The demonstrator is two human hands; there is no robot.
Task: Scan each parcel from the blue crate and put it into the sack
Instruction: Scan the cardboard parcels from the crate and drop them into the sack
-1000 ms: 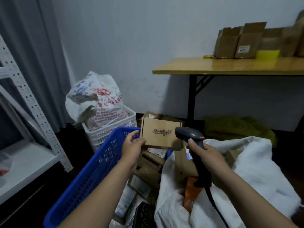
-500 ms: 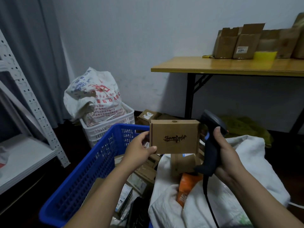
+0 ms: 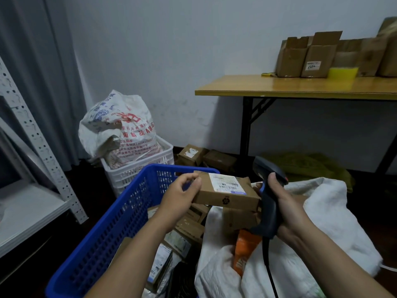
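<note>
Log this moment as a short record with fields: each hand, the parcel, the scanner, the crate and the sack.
left hand: grips the parcel's left end
right hand: grips the scanner's handle
parcel: cardboard box held in the air between crate and sack, label facing up
scanner: upright at the parcel's right end, cable hanging down
blue crate: more parcels inside
sack: white, open, an orange packet showing inside
</note>
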